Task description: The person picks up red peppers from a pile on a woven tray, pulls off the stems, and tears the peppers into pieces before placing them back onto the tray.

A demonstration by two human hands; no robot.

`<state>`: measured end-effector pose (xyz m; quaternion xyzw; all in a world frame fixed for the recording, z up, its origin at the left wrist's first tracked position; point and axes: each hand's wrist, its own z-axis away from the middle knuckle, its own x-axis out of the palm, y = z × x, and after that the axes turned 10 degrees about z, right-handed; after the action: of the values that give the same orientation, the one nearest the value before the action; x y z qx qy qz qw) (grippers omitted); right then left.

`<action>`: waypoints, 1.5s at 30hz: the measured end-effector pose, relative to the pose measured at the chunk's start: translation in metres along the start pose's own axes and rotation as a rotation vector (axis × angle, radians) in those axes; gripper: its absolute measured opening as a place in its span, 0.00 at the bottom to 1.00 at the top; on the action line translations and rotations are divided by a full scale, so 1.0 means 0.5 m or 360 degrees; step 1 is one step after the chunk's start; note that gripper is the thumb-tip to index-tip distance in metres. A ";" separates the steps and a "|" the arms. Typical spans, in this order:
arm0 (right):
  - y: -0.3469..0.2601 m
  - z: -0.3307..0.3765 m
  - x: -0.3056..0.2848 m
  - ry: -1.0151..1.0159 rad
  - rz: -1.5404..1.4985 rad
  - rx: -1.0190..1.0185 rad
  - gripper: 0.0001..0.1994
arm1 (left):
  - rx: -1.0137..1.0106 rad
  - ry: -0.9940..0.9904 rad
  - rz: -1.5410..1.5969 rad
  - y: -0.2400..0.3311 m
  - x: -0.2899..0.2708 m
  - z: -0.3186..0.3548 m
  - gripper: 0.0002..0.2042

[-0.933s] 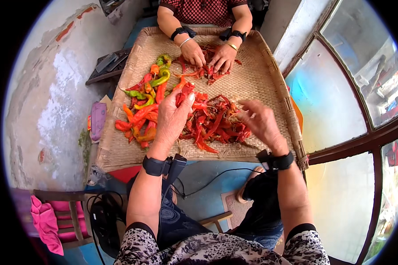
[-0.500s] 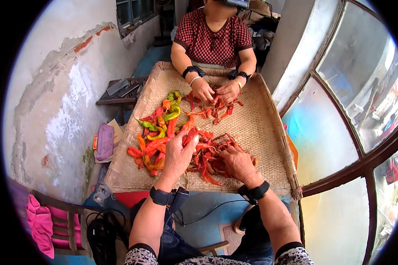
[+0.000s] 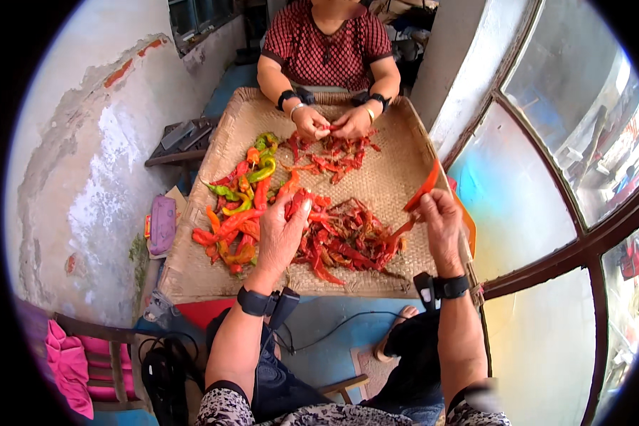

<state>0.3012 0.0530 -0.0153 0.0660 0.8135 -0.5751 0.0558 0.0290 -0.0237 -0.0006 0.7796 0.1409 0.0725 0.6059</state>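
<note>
A wide woven tray [image 3: 397,170] holds a heap of whole red, orange and green peppers [image 3: 238,213] on its left. A pile of split red peppers [image 3: 348,245] lies in the middle. My left hand [image 3: 280,238] rests between the two heaps, its fingers closed on a red pepper [image 3: 295,193]. My right hand [image 3: 440,220] is raised at the tray's right rim and grips a long orange-red pepper strip [image 3: 422,190]. Across the tray another person's hands [image 3: 331,126] work a pepper over a smaller red pile [image 3: 334,156].
A peeling plaster wall [image 3: 71,163] runs along the left. Large window panes [image 3: 547,177] stand close on the right. A purple pouch [image 3: 162,224] lies beside the tray's left edge, a pink cloth [image 3: 67,362] hangs on a chair, and black cables [image 3: 165,376] lie by my knees.
My right hand left the split pile and moved to the tray's right rim, lifting a pepper strip. My left hand stayed by the whole peppers. My head tilted up.
</note>
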 end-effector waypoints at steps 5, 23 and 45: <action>0.022 -0.035 -0.101 0.0240 -0.0298 0.0052 0.08 | 0.0007 -0.0074 -0.0032 0.006 0.018 -0.009 0.15; 0.118 -0.067 -0.183 0.0779 -0.0581 0.0112 0.05 | -0.0134 -0.0046 -0.0008 0.016 0.018 0.003 0.15; -0.034 0.062 0.033 -0.1130 0.1056 -0.0588 0.16 | 0.0036 -0.0067 -0.0046 0.016 -0.003 0.002 0.14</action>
<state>0.2823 0.0189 -0.0125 0.1103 0.7677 -0.3601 0.5185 0.0291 -0.0267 0.0071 0.7857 0.1403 0.0456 0.6008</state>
